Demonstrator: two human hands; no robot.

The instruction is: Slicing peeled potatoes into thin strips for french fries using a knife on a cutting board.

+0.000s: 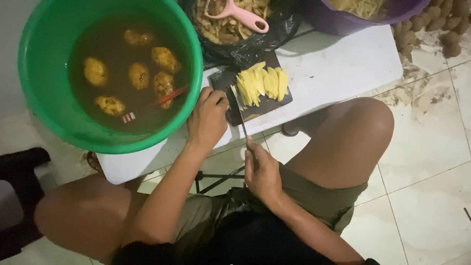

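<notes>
The right hand [262, 172] is closing its fingers around the handle of a knife [244, 126], whose thin blade is reaching forward onto a small dark cutting board [267, 103] and lying against the near end of a row of pale yellow potato slices [260, 82]. The left hand [208, 118] is resting with curled fingers on the left edge of the board, its fingertips pressing just beside the slices at the blade. The board is sitting on a low white table [338, 64], between the person's bare knees. To the left on the same table, a green basin [44, 88] is holding brownish water with several peeled potatoes [140, 74] floating in it, along with a red-handled tool that is too dim to make out. Behind the board, a black plastic bag [260, 41] is holding potato peels, and a pink peeler [240, 14] is lying on top of them. A purple basin [343, 22] of cut potato strips is standing at the far right of the table, and unpeeled potatoes [441, 22] are lying piled on the tiled floor beside it
</notes>
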